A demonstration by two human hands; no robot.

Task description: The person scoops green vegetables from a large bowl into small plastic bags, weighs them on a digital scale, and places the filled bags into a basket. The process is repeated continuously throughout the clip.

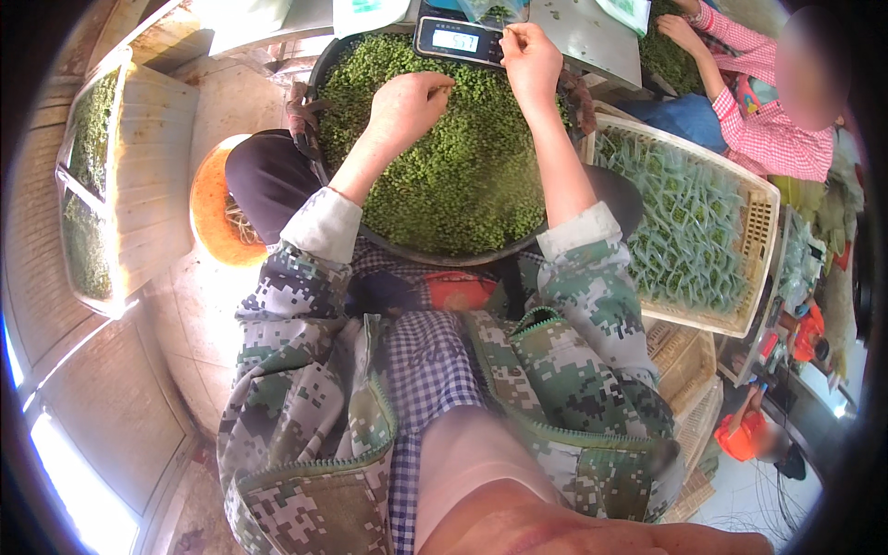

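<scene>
A round dark basin (444, 260) heaped with small green leafy buds (444, 187) rests between my knees. My left hand (411, 107) hovers over the buds, thumb and forefinger pinched together. Whether something small sits between those fingertips is not clear. Beyond the basin's far rim stands a digital scale (454, 43) with a lit display. On it lies a clear plastic bag (494, 12) with some green buds inside, cut off by the top of the view. My right hand (534, 66) is beside the scale, its fingertips pinching the near edge of the bag.
At right, a cream plastic crate (760, 239) holds many filled bags (683, 229). A co-worker in a checked sleeve (777, 142) reaches into other greens (666, 52). An orange bowl (215, 208) is by my left knee; a tilted white bin (149, 166) stands farther left.
</scene>
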